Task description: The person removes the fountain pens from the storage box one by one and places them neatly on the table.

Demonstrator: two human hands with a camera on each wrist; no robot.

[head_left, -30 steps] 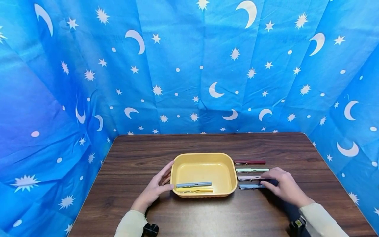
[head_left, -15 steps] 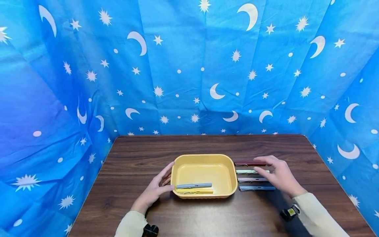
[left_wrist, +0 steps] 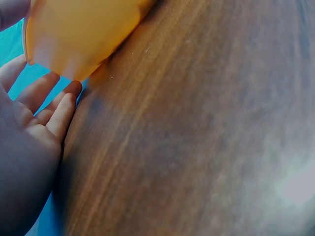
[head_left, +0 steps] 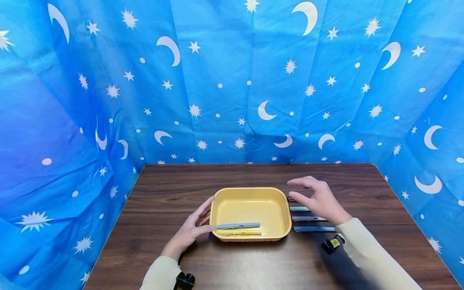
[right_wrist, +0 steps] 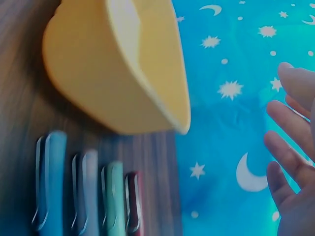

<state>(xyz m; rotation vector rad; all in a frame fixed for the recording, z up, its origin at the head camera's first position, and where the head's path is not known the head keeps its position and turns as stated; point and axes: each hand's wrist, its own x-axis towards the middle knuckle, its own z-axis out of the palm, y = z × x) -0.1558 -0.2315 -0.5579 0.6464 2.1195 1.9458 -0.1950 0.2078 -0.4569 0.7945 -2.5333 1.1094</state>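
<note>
Now left hand (head_left: 183, 234) lies loosely spread against the yellow tray (head_left: 250, 211) on the counter (head_left: 163, 193), right hand (head_left: 320, 199) hovers wide and empty near pens (head_left: 313, 229), tray probably light, stiff, best held by both ends.

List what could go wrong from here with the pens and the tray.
The right hand hangs empty, hiding part of the row of pens in the head view; coming down, it might knock one askew.
The left hand touches the tray; a push could drive its other end into that nearby row.
Tilting the tray might set the yellow pen and grey-blue pen sliding.
</note>
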